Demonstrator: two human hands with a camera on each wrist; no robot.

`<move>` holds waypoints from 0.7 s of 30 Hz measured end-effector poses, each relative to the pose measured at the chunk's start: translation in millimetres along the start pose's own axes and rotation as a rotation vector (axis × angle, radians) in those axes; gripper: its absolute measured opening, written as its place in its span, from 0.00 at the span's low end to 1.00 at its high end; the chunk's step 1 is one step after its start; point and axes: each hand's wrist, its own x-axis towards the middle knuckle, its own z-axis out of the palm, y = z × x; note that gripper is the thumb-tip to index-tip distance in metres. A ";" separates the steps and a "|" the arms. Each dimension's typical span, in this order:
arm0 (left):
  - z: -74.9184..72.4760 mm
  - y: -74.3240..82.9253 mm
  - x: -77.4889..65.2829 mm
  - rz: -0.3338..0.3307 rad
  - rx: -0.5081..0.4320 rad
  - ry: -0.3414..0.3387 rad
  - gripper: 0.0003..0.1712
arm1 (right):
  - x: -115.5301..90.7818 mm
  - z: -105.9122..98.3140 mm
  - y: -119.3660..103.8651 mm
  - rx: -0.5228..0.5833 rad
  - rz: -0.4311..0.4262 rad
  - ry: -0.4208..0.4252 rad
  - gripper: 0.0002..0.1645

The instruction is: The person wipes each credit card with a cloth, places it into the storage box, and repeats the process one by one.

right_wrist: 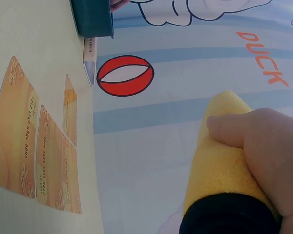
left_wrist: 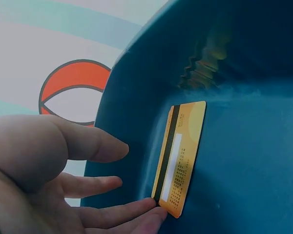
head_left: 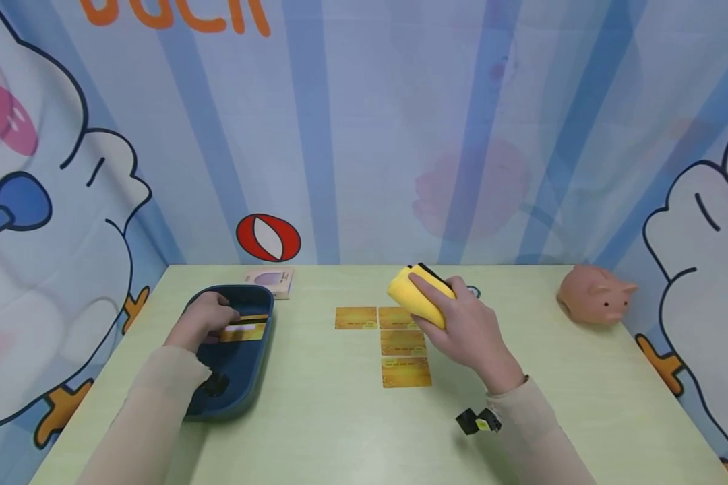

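My left hand reaches into a dark blue tray. In the left wrist view its lower fingertips touch one end of a gold bank card, which lies on the tray floor with its dark stripe and white strip facing up. The thumb stays apart from the card. My right hand grips a yellow fuzzy piece with a black edge, raised over the table; its thumb presses the fabric in the right wrist view. Below and left of it, several gold cards lie number side up, one partly hidden by the yellow piece.
Behind the tray lies a small pale pink box. A pink piggy bank stands at the back right. Just behind the right hand shows a small teal ring. A printed blue-striped cloth closes off the table's back edge.
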 end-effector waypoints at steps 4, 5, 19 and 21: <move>-3.2 -1.0 -2.0 0.017 -0.007 -0.005 0.36 | -0.1 0.4 -1.0 -0.003 0.001 0.000 0.41; -4.0 -0.6 -3.0 0.024 -0.010 -0.002 0.36 | -0.1 0.3 -1.2 -0.004 0.002 -0.001 0.41; 0.8 49.0 -41.4 0.212 0.004 0.077 0.37 | -0.5 -1.5 -1.3 0.001 -0.003 0.004 0.41; 3.2 55.5 -48.0 0.257 -0.015 0.066 0.37 | -0.4 -1.6 -1.5 0.002 -0.003 0.003 0.41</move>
